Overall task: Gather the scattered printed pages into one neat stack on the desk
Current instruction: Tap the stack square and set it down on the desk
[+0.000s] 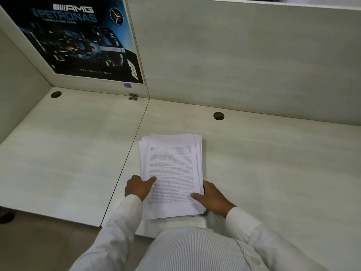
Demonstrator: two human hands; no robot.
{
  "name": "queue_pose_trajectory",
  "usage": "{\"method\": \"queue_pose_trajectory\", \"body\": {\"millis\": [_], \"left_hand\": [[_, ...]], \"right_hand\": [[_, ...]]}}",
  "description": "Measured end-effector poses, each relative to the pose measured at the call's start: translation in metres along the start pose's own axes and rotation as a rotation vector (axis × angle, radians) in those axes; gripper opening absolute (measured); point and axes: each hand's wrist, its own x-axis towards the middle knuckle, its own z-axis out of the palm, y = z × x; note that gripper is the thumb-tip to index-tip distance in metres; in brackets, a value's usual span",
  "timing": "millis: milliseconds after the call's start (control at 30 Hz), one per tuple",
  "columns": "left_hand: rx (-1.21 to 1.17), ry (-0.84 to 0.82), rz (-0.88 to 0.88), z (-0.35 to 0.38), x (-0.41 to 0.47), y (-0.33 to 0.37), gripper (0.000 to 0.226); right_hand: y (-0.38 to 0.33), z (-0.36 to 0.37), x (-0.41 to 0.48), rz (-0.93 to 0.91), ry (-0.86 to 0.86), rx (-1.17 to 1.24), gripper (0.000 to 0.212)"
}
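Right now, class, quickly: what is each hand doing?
Left hand: grips the left edge of the stack of white printed pages, thumb on top.
Right hand: grips its right edge, thumb on top.

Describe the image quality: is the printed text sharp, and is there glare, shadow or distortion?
Head view: the text on the stack of pages is too soft to read; the light is even, only a faint shadow beside the stack's right edge; on the poster large letters read clearly, small ones blur; the partition leans, a wide-angle effect.

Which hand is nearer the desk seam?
Left. The left hand grips the stack just right of the seam; the right hand holds its opposite edge.
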Motion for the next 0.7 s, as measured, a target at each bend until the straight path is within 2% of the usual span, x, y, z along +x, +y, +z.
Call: {"method": "queue_pose_trajectory", "body": {"millis": [100,200,267,400,467,533,600,700], "left_hand": [[-0.091,-0.082,-0.008,-0.006,0.008,0.006,0.080],[-0.295,-0.209,-0.026,-0.004,0.011,0.008,0.074],[-0.430,-0.282,-0.043,0.000,0.007,0.010,0.060],[-0.617,-0.453,-0.051,0.010,-0.009,0.009,0.037],[-0.634,-0.486,0.009,0.012,-0.015,0.008,0.034],[-0.653,-0.515,0.076,0.011,-0.022,0.011,0.035],[-0.644,-0.551,0.145,0.008,-0.028,0.016,0.038],[-0.593,-0.650,0.225,0.003,-0.039,0.027,0.044]], "right_hand": [[0.006,0.005,0.008,-0.015,-0.013,0.018,0.080],[0.006,0.006,0.009,-0.017,-0.018,0.051,0.085],[0.002,0.004,0.004,-0.017,-0.016,0.060,0.082],[0.012,-0.005,0.002,0.017,-0.022,0.101,0.060],[0.021,-0.012,0.000,0.062,-0.008,0.149,0.066],[0.030,-0.019,-0.004,0.095,-0.007,0.226,0.071],[0.034,-0.027,-0.011,0.108,-0.028,0.354,0.066],[0.032,-0.044,-0.022,0.084,-0.049,0.684,0.055]]}}
